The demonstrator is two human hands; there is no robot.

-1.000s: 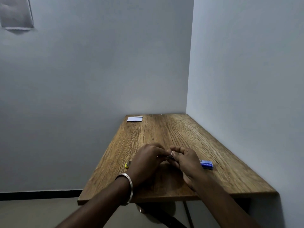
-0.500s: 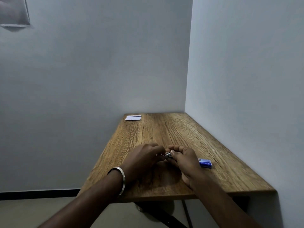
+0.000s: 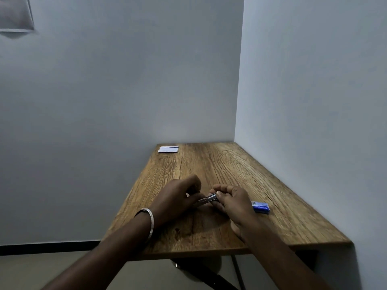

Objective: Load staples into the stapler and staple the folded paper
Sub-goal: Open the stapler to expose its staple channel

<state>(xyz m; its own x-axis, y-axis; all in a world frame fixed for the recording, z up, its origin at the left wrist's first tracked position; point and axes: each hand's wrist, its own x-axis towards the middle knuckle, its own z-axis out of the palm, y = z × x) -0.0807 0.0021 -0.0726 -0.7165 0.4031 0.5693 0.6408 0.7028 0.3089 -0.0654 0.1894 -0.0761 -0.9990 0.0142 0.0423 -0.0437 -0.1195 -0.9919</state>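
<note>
While both hands meet over the near half of the wooden bench (image 3: 219, 164), a slim silvery stapler (image 3: 207, 199) lies slantwise between them, close above the bench top. The left hand (image 3: 176, 197) has its fingers curled round the stapler's lower, nearer end; a metal bangle (image 3: 149, 218) circles that wrist. The right hand (image 3: 234, 200) pinches the stapler's upper end, thumb on top and the other fingers (image 3: 222, 187) bent behind it. Whether the stapler is open or already loaded cannot be told, since the hands cover most of it. Just to the right of the stapler, partly hidden behind the right hand, a small blue staple box (image 3: 260, 207) lies flat on the bench. Far beyond the stapler, at the bench's back left corner against the wall, lies the folded paper (image 3: 168, 149), white and flat, well apart from both hands.
</note>
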